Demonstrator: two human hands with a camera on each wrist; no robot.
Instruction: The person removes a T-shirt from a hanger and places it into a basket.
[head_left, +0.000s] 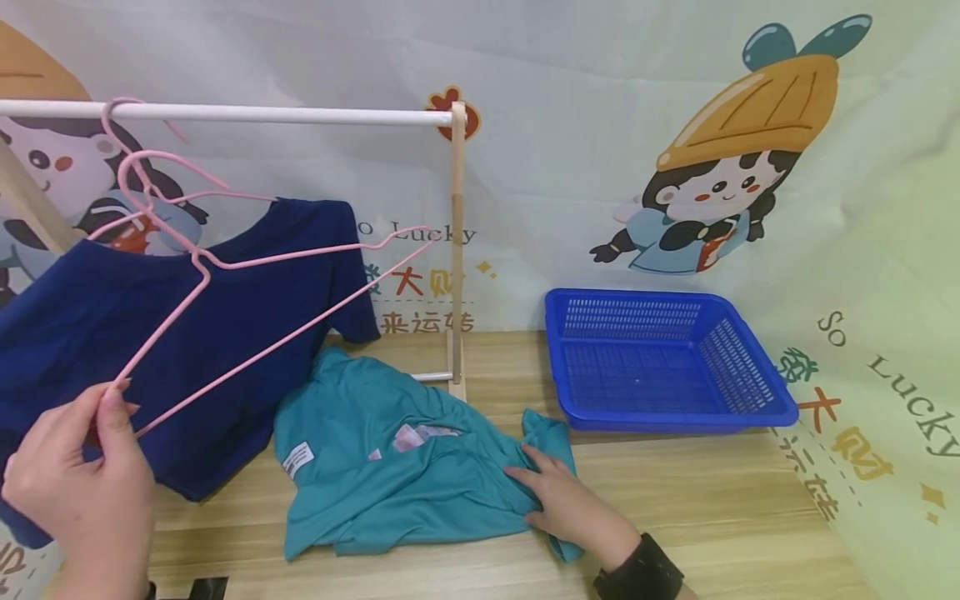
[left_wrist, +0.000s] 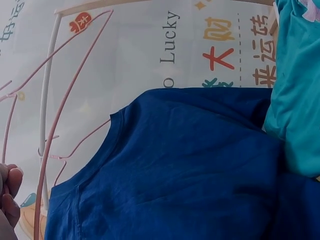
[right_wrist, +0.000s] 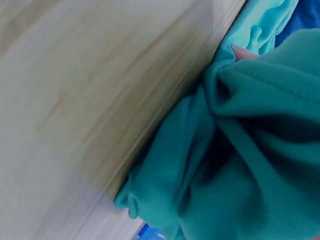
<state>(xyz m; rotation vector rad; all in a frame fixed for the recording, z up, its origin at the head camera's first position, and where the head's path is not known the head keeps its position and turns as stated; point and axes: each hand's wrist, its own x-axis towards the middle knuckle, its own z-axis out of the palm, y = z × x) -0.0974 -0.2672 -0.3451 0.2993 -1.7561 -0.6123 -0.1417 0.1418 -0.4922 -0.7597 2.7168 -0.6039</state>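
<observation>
Thumb and fingertips of my left hand (head_left: 86, 475) pinch one end of a pink wire hanger (head_left: 300, 253), which is held up in front of a navy blue T-shirt (head_left: 247, 308). That shirt hangs on another pink hanger from the rack. In the left wrist view, the left fingertips (left_wrist: 11, 185) show at the lower left edge. A teal shirt (head_left: 405, 492) with a white label lies rumpled on the table. My right hand (head_left: 566, 496) rests on its right end, fingers spread. In the right wrist view, teal folds hide most of that hand.
A white rail (head_left: 300, 114) on a wooden post (head_left: 457, 250) forms the clothes rack at the left. A blue plastic basket (head_left: 630, 367) stands at the back right of the wooden table (head_left: 720, 508). Behind hangs a printed cloth backdrop (head_left: 555, 125).
</observation>
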